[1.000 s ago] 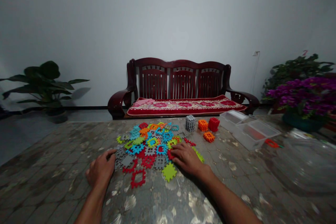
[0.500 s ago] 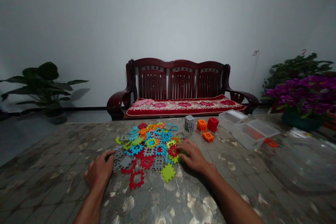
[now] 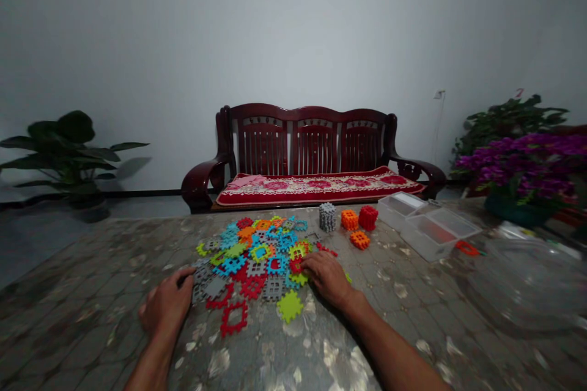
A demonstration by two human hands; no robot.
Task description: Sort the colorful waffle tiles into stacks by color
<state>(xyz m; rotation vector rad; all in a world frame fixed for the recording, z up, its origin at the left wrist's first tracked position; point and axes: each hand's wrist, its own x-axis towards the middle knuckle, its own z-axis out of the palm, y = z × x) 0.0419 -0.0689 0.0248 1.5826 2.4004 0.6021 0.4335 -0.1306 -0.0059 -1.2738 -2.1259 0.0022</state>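
Observation:
A loose pile of flat waffle-shaped plastic blocks (image 3: 250, 256) in blue, grey, red, orange and green lies on the mottled, glass-topped table (image 3: 77, 269). My left hand (image 3: 166, 304) rests at the pile's left edge, fingertips against the grey pieces. My right hand (image 3: 326, 278) lies on the pile's right edge, over red and green pieces, and its fingertips are partly hidden. Between the hands, near the front, lie a red frame piece (image 3: 233, 318) and a lime-green piece (image 3: 290, 306).
Beyond the pile stand a grey stack (image 3: 327, 217), orange and red cubes (image 3: 362, 219), and a transparent divided box (image 3: 428, 227). A dark wooden bench (image 3: 312, 134) stands behind the table, with purple flowers (image 3: 523, 162) at right.
My right hand moved right, then back left along the pile's edge, shifting some green pieces. My left hand stayed at the grey pieces. The whole scene slid slightly left in view.

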